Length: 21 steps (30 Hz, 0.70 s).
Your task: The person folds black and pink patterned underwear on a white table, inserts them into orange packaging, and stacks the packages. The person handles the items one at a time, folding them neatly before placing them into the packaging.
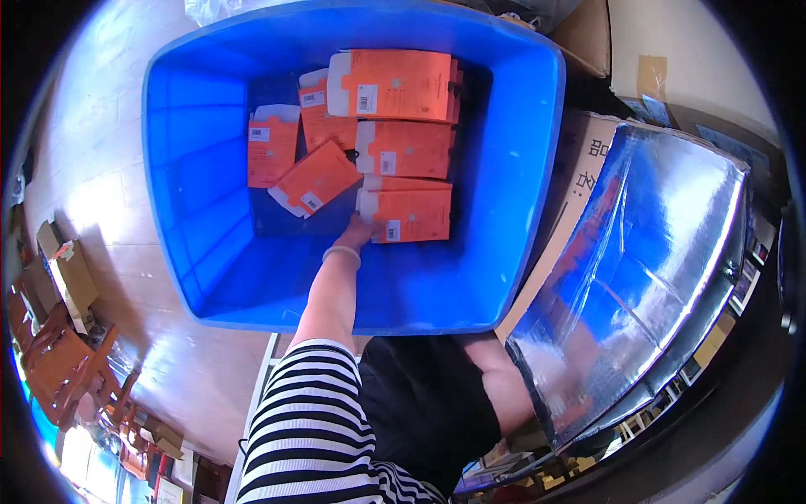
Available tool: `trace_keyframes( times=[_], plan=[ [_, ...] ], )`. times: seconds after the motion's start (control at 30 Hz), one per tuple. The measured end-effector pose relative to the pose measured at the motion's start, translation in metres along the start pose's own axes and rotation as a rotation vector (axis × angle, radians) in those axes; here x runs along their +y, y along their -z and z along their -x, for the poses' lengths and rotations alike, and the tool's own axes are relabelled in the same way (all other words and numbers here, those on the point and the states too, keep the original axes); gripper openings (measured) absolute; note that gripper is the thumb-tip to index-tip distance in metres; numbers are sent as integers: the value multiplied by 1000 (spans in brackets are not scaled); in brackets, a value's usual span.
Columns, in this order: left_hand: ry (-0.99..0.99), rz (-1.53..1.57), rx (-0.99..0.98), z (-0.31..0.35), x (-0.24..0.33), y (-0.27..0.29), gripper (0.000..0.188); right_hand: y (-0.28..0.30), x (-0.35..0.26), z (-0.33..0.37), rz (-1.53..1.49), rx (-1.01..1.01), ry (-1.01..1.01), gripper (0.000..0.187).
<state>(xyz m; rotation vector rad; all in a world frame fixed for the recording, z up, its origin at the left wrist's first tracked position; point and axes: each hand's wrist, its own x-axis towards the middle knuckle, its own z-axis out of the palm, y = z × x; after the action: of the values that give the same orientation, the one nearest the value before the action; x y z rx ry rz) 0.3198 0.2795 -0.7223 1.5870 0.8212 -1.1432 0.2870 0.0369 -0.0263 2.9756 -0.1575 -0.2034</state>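
My left hand (359, 228) reaches down into a deep blue plastic bin (193, 168) and grips the left edge of the nearest orange box (411, 217). A pale bracelet sits on that wrist. Several more flat orange boxes (395, 84) with white label ends lie on the bin floor, some stacked and one tilted (315, 178). My right hand (522, 403) holds up a large silver foil-lined bag (646, 260) to the right of the bin. Its fingers are hidden behind the bag's lower edge.
A brown cardboard carton (579, 168) stands between the bin and the silver bag. More cartons (672, 50) are at the back right. Wooden chairs (59, 361) and small boxes stand on the wooden floor at the left.
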Motion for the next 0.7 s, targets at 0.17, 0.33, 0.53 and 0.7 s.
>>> trace_keyframes(
  times=[0.17, 0.33, 0.53, 0.7],
  plan=[
    [33, 73, 44, -7, 5, -5, 92, -6, 1, -11, -15, -4, 15, 63],
    [-7, -51, 110, -2, 27, -6, 76, -11, 0, -16, -16, -6, 27, 58],
    [-78, 11, 93, 18, 21, -6, 63, -9, -1, -15, -25, 7, 27, 52],
    [-205, -53, 52, 42, 24, 9, 59, -6, -6, -18, -66, 45, 49, 48]
  ],
)
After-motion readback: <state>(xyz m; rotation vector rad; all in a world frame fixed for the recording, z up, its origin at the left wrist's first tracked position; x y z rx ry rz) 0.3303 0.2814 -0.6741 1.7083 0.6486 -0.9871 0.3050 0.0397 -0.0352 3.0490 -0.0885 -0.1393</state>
